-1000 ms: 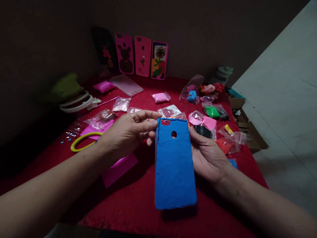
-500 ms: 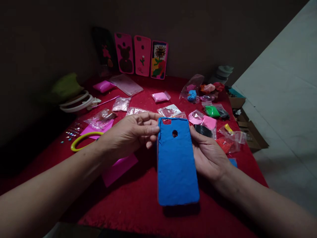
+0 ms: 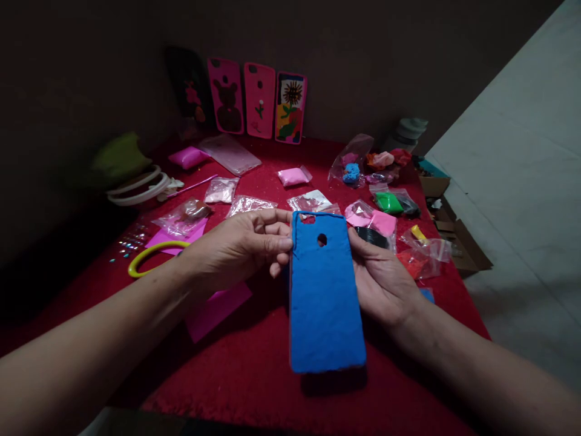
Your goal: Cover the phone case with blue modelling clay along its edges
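Observation:
A phone case (image 3: 325, 297) covered in blue clay is held up above the red cloth, its back facing me. It has a camera cut-out at the top left and a round hole below. A thin blue clay strip runs along the top edge and down the upper left side. My left hand (image 3: 254, 242) pinches that upper left edge between thumb and fingers. On the other side, my right hand (image 3: 384, 278) grips the case along its right edge, thumb near the top corner; its other fingers are hidden behind the case.
Decorated phone cases (image 3: 259, 100) lean against the wall. A clear case (image 3: 230, 154) lies before them. Bags of coloured clay (image 3: 388, 203) spread across the red table (image 3: 254, 381). Yellow-handled scissors (image 3: 140, 260) and pink paper (image 3: 218, 312) lie left. Cardboard boxes (image 3: 463, 242) stand beyond the right edge.
My left thumb has slid slightly down the case's left edge. The case has tilted a little, and the whole view has shifted slightly.

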{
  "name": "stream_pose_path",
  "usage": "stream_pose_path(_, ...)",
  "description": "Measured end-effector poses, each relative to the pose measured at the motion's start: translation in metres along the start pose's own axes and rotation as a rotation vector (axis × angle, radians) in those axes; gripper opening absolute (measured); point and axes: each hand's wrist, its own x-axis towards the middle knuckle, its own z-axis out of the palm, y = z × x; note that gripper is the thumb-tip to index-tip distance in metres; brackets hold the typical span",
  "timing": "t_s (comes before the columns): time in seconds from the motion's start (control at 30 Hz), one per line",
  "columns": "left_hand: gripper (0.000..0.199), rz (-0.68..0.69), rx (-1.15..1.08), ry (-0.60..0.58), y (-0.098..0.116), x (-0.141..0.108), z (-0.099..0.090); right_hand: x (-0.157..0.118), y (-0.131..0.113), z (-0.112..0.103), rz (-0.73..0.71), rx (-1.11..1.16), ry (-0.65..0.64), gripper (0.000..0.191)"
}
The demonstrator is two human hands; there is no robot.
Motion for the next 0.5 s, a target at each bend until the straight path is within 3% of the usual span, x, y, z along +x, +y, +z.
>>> stream_pose_path(0.23, 0.032, -0.019, 0.048, -0.008, -0.001, 0.001, 0.002, 0.001, -0.001, -0.001, -0.003, 0.042, -0.107, 0.053)
stream_pose_path(0.4, 0.036, -0.112, 0.212, -0.019, 0.011, -0.006, -0.003, -0.001, 0.003, 0.007, -0.003, 0.012, -0.03, 0.042)
stream_pose_path(0.5, 0.028, -0.081, 0.394, 0.141, 0.024, -0.01, -0.004, -0.004, 0.016, 0.005, -0.056, -0.005, 0.087, 0.03)
